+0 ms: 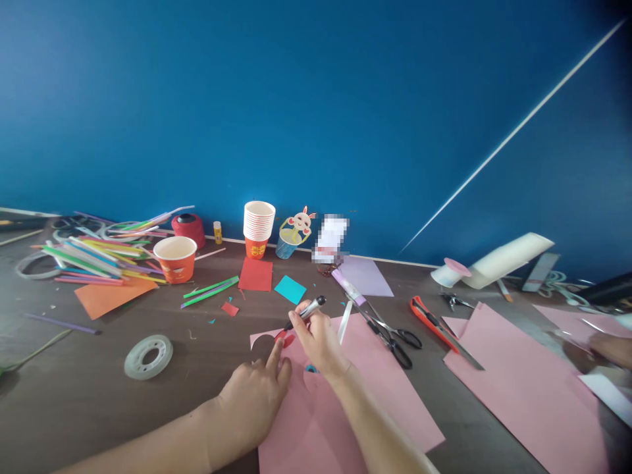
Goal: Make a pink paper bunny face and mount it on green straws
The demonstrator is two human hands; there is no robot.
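Observation:
My right hand point(318, 339) is closed around a silver and black marker pen point(307, 312), its tip pointing down to the left at a small red paper piece point(285, 338). My left hand point(257, 390) rests on the pink paper point(390, 388), index finger stretched out and pressing the red piece. A round dark opening point(263, 344) shows at the paper's upper left, beside that fingertip. Partly under my right wrist lies a small blue patch point(311, 368). Black-handled scissors point(395, 339) lie across the paper's upper right edge.
A tape roll point(148, 357), red paper point(255, 274), teal paper point(290, 289) and green straws point(210, 291) lie around. Stacked paper cups point(258, 227) stand by the wall. An orange utility knife point(439, 329) lies right, blade out. Another person's hand point(612, 349) is far right.

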